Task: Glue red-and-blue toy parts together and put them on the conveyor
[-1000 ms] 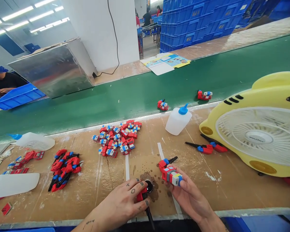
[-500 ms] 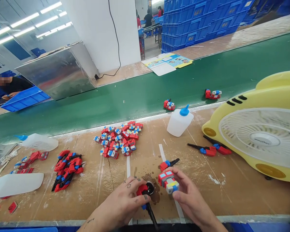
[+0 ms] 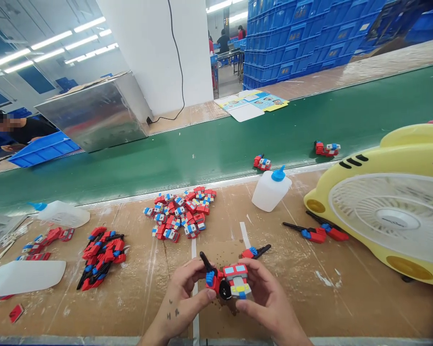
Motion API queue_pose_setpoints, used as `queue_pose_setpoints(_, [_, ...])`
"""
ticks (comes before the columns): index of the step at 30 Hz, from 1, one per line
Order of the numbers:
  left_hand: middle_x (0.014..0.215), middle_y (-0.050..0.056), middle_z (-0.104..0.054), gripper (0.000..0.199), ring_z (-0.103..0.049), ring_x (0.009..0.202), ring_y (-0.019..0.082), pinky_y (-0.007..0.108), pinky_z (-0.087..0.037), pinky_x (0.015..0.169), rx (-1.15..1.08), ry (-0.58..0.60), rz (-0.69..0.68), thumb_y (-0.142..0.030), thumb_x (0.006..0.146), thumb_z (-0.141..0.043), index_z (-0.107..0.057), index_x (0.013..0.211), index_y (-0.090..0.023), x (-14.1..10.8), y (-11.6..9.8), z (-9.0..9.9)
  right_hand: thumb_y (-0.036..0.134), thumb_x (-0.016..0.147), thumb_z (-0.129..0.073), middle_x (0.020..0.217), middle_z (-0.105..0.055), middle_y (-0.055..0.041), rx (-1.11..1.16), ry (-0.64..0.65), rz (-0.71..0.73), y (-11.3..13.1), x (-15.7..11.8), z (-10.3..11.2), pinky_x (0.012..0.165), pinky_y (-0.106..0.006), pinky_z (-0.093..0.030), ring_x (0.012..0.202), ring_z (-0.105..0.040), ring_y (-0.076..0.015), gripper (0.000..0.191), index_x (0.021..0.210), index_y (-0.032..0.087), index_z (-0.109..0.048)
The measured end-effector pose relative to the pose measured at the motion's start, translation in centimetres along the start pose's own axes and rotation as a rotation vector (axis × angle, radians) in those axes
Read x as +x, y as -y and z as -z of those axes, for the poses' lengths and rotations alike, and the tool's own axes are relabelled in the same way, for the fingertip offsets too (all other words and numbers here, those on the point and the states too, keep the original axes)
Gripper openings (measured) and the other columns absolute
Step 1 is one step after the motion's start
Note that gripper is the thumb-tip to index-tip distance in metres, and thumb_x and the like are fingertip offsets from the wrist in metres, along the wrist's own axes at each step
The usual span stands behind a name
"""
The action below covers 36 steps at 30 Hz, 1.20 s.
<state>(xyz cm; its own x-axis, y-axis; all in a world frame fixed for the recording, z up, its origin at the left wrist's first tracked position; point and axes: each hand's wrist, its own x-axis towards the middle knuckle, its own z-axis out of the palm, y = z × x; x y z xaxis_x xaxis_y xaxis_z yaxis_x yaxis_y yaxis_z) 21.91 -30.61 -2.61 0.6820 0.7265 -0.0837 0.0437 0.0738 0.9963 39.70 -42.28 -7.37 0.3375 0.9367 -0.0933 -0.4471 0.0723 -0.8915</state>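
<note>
My left hand (image 3: 184,295) is closed on a red and blue toy arm (image 3: 211,280) whose black stick points up. In my right hand (image 3: 270,300) is a toy body (image 3: 237,279), red, white and grey with light-blue windows and a yellow strip. The two pieces meet or nearly meet; whether they are joined I cannot tell. Between them, low down, shows a small round dish (image 3: 225,290) of dark, shiny liquid. Another toy arm (image 3: 254,252) with a black stick lies just beyond my right hand.
A heap of toy bodies (image 3: 180,214) and a pile of toy arms (image 3: 103,254) lie on the left. White bottles (image 3: 272,190) stand and lie about. A yellow fan (image 3: 317,192) fills the right side. Beyond runs a green belt (image 3: 209,144) carrying red toys (image 3: 327,149).
My left hand has raised the toy arm, turning its stick from down to up, and brought it against or close to the toy body. The toys on the belt have shifted right.
</note>
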Motion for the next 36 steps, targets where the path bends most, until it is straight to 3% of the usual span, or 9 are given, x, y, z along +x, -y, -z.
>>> queue_pose_setpoints(6, [0.111,0.01,-0.071,0.033,-0.068,0.107,0.026,0.034,-0.054,0.096,-0.098,-0.027,0.08,-0.03,0.084,-0.074,-0.073,0.116,-0.021,0.2,0.3,-0.7,0.024,0.073,-0.082,0.117,-0.07,-0.0075,-0.459,-0.019,0.112,0.5,-0.1,-0.4,0.092,-0.04,-0.054,0.108,-0.066,-0.0302,0.051,0.12,0.03,-0.062])
queue_pose_setpoints(10, [0.126,0.014,-0.067,0.05,-0.062,0.122,0.031,0.041,-0.05,0.105,-0.187,-0.158,0.052,-0.033,0.078,-0.08,-0.066,0.125,-0.021,0.0,2.0,-2.6,0.016,0.081,-0.073,0.12,-0.069,-0.0098,-0.839,-0.015,0.538,0.6,0.8,-1.3,0.093,-0.042,-0.053,0.11,-0.064,-0.0302,0.057,0.132,0.03,-0.053])
queue_pose_setpoints(13, [0.132,0.013,-0.063,0.082,-0.06,0.125,0.03,0.038,-0.051,0.104,-0.227,-0.308,-0.042,-0.031,0.066,-0.089,-0.052,0.138,-0.027,0.5,2.6,-4.3,0.008,0.082,-0.064,0.115,-0.069,-0.012,-0.936,-0.071,0.881,0.5,1.9,-3.3,0.093,-0.045,-0.052,0.109,-0.061,-0.0304,0.058,0.136,0.026,-0.053])
queue_pose_setpoints(15, [0.127,0.012,-0.066,0.086,-0.063,0.119,0.028,0.035,-0.053,0.099,-0.231,-0.382,-0.055,-0.031,0.066,-0.089,-0.047,0.141,-0.029,1.1,2.2,-4.8,0.005,0.08,-0.061,0.111,-0.069,-0.012,-0.969,-0.119,0.981,0.7,2.5,-4.7,0.089,-0.046,-0.052,0.104,-0.062,-0.0304,0.06,0.136,0.025,-0.054])
queue_pose_setpoints(20, [0.112,0.006,-0.072,0.06,-0.069,0.104,0.023,0.032,-0.054,0.094,-0.58,-0.329,-0.043,-0.041,0.062,-0.089,-0.068,0.116,-0.027,2.9,-0.5,-2.6,0.021,0.077,-0.076,0.116,-0.067,-0.0132,-1.023,-0.084,0.948,1.8,2.9,-4.2,0.092,-0.049,-0.047,0.109,-0.058,-0.0347,0.073,0.144,0.024,-0.047])
queue_pose_setpoints(23, [0.104,0.006,-0.076,0.038,-0.07,0.1,0.019,0.03,-0.052,0.096,-0.82,-0.206,0.064,-0.051,0.07,-0.08,-0.077,0.097,-0.024,3.5,-1.5,-0.4,0.029,0.076,-0.079,0.119,-0.064,-0.0125,-1.021,-0.104,0.854,1.9,2.5,-0.5,0.097,-0.051,-0.041,0.113,-0.054,-0.0363,0.077,0.145,0.026,-0.044])
queue_pose_setpoints(27, [0.108,0.009,-0.076,0.04,-0.069,0.101,0.021,0.036,-0.051,0.098,-0.884,-0.118,0.082,-0.057,0.075,-0.073,-0.078,0.096,-0.023,4.1,-1.8,1.2,0.027,0.08,-0.076,0.111,-0.067,-0.009,-1.06,-0.204,0.747,0.8,1.2,5.2,0.095,-0.05,-0.038,0.106,-0.057,-0.0359,0.055,0.13,0.031,-0.055])
queue_pose_setpoints(31, [0.102,0.012,-0.075,0.056,-0.069,0.098,0.025,0.044,-0.051,0.097,-0.517,-0.207,0.043,-0.069,0.074,-0.065,-0.075,0.096,-0.019,7.2,-2.2,2.1,0.03,0.082,-0.072,0.109,-0.069,-0.0092,-1.091,-0.269,0.674,-0.3,-0.7,8.7,0.095,-0.05,-0.037,0.105,-0.058,-0.0363,0.042,0.122,0.029,-0.06])
queue_pose_setpoints(36, [0.104,0.007,-0.07,0.058,-0.066,0.098,0.021,0.039,-0.052,0.094,0.174,-0.296,-0.053,-0.062,0.075,-0.07,-0.064,0.113,-0.017,18.7,-4.1,3.5,0.039,0.088,-0.065,0.104,-0.071,-0.0088,-1.172,-0.295,0.763,-0.1,-1.0,8.9,0.088,-0.044,-0.044,0.1,-0.063,-0.033,0.031,0.114,0.024,-0.064])
